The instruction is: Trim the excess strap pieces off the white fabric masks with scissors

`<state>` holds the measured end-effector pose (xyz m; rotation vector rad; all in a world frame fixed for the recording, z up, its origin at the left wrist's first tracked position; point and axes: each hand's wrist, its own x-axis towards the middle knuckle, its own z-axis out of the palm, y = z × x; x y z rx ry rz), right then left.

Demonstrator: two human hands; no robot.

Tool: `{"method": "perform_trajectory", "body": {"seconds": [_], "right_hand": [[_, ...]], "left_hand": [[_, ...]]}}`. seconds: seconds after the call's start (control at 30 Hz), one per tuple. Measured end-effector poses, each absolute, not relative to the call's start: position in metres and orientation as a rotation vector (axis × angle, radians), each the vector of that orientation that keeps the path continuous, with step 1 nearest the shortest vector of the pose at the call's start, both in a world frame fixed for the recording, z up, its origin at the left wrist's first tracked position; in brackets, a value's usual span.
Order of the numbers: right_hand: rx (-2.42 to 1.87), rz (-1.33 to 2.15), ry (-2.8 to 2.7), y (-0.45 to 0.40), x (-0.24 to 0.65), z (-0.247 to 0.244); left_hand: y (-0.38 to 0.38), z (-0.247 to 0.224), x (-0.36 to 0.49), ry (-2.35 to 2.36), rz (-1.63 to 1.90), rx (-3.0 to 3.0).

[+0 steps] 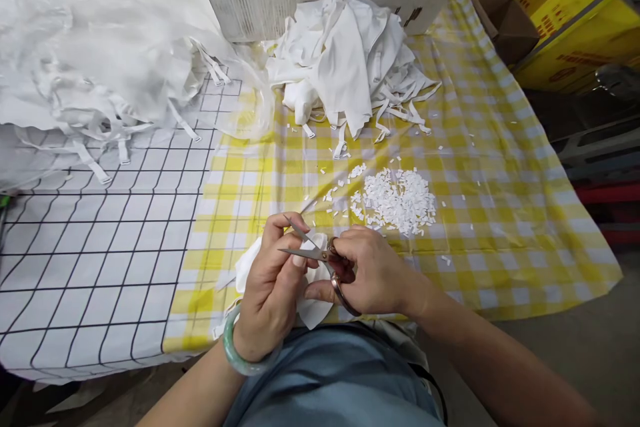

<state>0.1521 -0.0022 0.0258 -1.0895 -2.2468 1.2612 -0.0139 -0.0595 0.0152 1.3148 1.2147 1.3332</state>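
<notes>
My right hand (375, 271) holds metal scissors (320, 254) by the handles, thumb in one ring. The blades are spread apart and point left, over the fingers of my left hand (277, 273). My left hand is closed on a white cloth piece (315, 310), which hangs below and between the hands near the table's front edge. Whether a strap lies between the blades is too small to tell. To the right of the hands lies a pile of small white snippets (400, 200), with stray bits around it.
A heap of white cloth pieces with straps (350, 53) sits at the back middle. More lie under clear plastic (115, 33) at the back left. Boxes (240, 0) stand behind, yellow cartons (590, 33) at right. A checked cloth (490, 253) covers the table.
</notes>
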Motion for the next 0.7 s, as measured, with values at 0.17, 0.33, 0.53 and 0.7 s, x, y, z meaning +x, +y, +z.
{"method": "perform_trajectory", "body": {"seconds": [0.17, 0.33, 0.53, 0.7], "right_hand": [[-1.227, 1.271, -2.237, -0.006, 0.16, 0.024], [-1.499, 1.26, -2.177, -0.012, 0.179, 0.022], [-1.783, 1.202, -2.005, -0.014, 0.21, 0.018], [-1.56, 1.048, -2.006, -0.021, 0.208, 0.013]], "left_hand": [[-0.056, 0.015, -0.011, 1.217, 1.29, 1.337], [-0.044, 0.013, 0.003, 1.148, 1.179, 1.433], [-0.027, 0.011, 0.015, 1.105, 1.053, 1.535], [-0.042, 0.022, -0.039, 1.363, 0.924, 1.71]]}}
